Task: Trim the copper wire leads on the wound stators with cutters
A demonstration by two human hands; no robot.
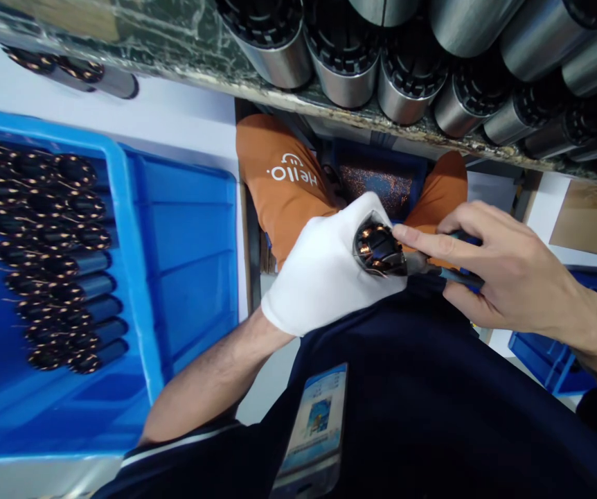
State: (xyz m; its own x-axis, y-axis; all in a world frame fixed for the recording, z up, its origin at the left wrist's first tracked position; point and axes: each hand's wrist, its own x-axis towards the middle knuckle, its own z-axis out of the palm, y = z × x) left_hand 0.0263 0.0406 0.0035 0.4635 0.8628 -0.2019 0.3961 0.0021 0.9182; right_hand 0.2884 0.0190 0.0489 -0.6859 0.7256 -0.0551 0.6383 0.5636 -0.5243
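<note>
My left hand [324,270], in a white glove, is wrapped round a cylindrical motor part [379,246] with a black slotted end and copper windings facing up. From the right my bare right hand [496,260] grips pliers [454,272] with blue-grey handles. The tips of the pliers meet the right edge of the part's open end. My right index finger stretches along to the rim of the part. The glove hides the lower body of the part.
A blue bin [116,208] on the left holds several wound cylinders [70,263]. Metal cylinders [343,76] stand along a worn shelf [199,76] at the top. Two more parts [95,76] lie at upper left. Below the shelf is a container of copper bits [376,184].
</note>
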